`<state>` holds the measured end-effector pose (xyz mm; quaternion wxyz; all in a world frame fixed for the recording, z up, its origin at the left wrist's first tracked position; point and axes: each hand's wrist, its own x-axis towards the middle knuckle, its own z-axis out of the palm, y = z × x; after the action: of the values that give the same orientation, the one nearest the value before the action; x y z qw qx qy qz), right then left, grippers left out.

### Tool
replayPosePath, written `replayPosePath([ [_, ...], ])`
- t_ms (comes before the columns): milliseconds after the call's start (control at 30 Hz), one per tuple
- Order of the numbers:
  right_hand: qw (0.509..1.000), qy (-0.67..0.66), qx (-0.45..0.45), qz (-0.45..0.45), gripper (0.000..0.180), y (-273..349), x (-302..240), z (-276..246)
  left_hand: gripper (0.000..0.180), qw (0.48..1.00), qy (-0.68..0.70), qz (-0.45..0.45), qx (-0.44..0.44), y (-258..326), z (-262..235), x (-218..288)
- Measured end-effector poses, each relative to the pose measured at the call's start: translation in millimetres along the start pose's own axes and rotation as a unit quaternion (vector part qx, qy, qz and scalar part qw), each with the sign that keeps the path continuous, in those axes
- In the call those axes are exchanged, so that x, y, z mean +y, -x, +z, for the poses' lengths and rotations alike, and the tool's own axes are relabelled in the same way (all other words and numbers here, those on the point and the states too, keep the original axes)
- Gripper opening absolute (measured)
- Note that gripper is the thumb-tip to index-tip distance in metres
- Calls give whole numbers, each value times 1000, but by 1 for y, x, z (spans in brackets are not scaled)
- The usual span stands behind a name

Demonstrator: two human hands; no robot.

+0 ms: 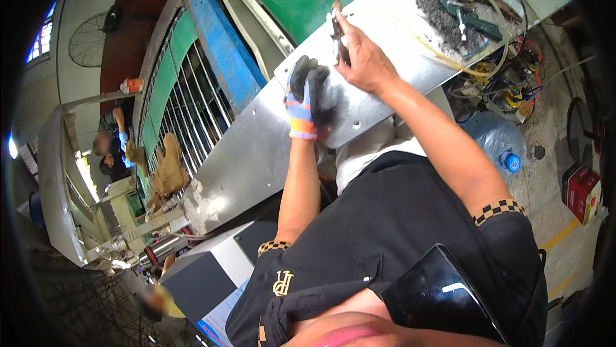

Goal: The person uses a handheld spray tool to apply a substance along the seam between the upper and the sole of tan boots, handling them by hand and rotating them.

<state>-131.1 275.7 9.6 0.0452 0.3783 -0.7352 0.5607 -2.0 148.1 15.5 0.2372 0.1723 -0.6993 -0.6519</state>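
Observation:
My left hand (307,96), in a dark work glove with a blue and orange cuff, presses flat on a long shiny metal sheet (256,154) that runs across the workbench. My bare right hand (362,58) is closed around a thin dark hand tool (337,32), its tip touching the sheet just above the gloved hand. The sheet shows a small drilled hole near my left hand. My forearms reach up from my black shirt at the lower edge.
Dark metal filings and scrap tools (459,7) lie at the sheet's far end, with tangled wires (507,77) beside them. A blue water bottle (497,141) and a red box (581,190) are on the floor. Another person (115,148) works at left near tan gloves (168,170).

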Motion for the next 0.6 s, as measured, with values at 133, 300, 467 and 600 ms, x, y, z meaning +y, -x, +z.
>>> replayPosePath([
  [133, 1000, -5, -17, -4, 83, 3, -2, -3, 38, 1000, 18, -3, 8, 3, 2, 1],
  [300, 1000, -4, -1, -21, 78, 5, -3, -6, 38, 1000, 16, -10, 14, 4, 5, 2],
  [467, 1000, 1, -19, 10, 76, 6, -1, -7, 38, 1000, -5, 2, 2, 6, 3, 2],
  [600, 1000, 11, -17, 19, 77, 6, -1, -6, 39, 999, 38, -7, 9, 10, 1, 2],
])
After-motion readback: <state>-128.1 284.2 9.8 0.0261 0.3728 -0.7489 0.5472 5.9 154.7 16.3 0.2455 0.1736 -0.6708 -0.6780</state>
